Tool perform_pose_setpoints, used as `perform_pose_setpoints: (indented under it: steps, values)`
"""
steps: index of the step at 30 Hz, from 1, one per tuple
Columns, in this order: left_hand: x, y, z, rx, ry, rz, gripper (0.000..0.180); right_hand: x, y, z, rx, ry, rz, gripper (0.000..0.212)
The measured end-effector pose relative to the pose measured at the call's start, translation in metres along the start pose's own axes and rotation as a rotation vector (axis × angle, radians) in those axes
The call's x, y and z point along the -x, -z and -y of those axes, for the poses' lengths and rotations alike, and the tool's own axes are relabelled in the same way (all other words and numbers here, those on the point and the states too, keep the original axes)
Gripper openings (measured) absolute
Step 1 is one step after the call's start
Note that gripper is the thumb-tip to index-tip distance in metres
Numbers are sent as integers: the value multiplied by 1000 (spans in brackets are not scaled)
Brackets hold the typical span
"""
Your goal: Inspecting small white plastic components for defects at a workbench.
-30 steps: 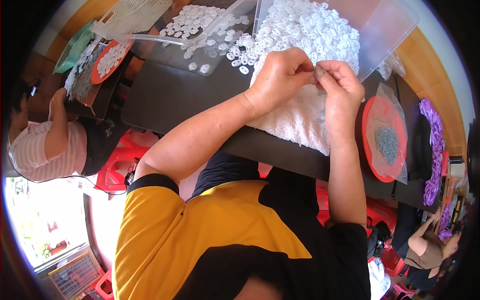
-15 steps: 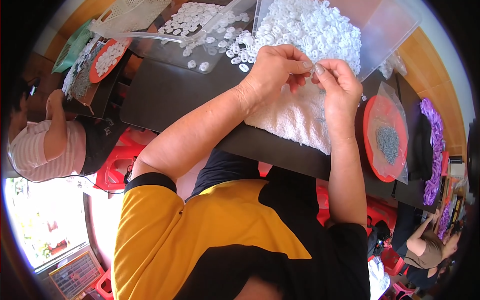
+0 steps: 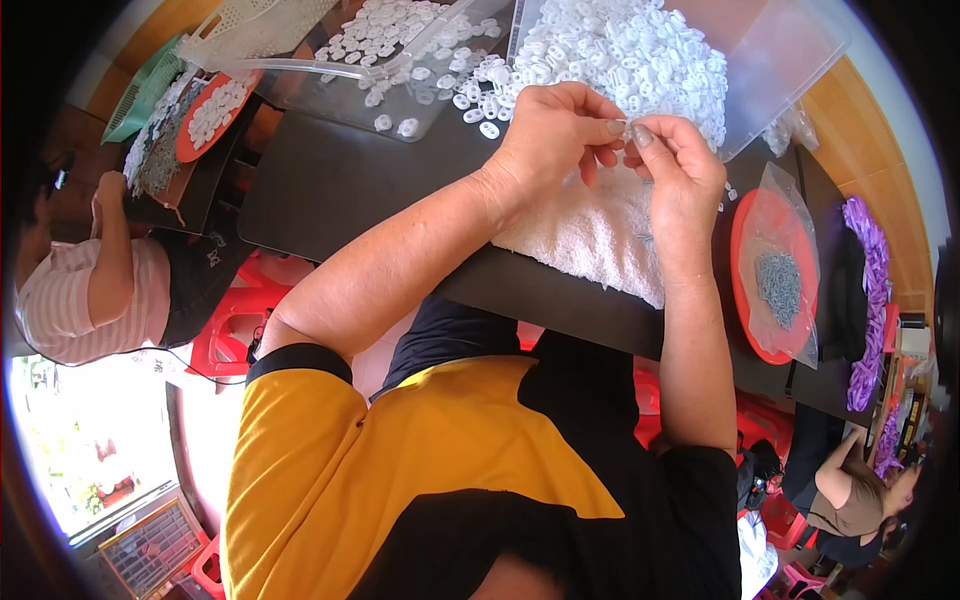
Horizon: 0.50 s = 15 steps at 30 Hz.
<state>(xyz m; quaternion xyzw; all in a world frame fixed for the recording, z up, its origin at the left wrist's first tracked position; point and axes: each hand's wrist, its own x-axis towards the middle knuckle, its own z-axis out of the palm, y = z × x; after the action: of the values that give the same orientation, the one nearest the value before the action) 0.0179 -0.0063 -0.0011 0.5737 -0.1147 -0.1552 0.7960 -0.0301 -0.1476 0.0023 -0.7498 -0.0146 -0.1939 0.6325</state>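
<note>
Above a pale towel [image 3: 585, 238] on the dark table, my left hand [image 3: 562, 130] and my right hand [image 3: 682, 165] meet at the fingertips. Both are closed in a pinch between thumb and forefinger. Whatever sits between the tips is tiny and mostly covered by the fingers. Just beyond them, a heap of small white oval plastic pieces with holes [image 3: 620, 55] fills a clear plastic bin [image 3: 785, 65]. To the right of my right hand, a red plate [image 3: 745, 275] carries a clear bag with a pile of thin grey metal pieces [image 3: 778, 288].
At the far left, a clear lidded-looking tray [image 3: 300, 92] has more white pieces about it. Another red plate [image 3: 190, 150] and a green basket [image 3: 135, 95] stand on a side table by a seated person [image 3: 95, 295]. Purple strips [image 3: 868, 300] lie along the right edge.
Both hands stay pinched together in nearly the same place, with only slight finger movement. The whole view has shifted a little.
</note>
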Motion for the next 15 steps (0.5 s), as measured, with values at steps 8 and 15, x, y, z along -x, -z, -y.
perform_pose_setpoints:
  steps: [8,15]
  values:
    - [2,-1,0,-23,-31,-15,10,0,1,-2,79,12,-35,6]
    - [4,-3,2,-95,-62,-44,9,1,-2,-5,107,44,-25,6]
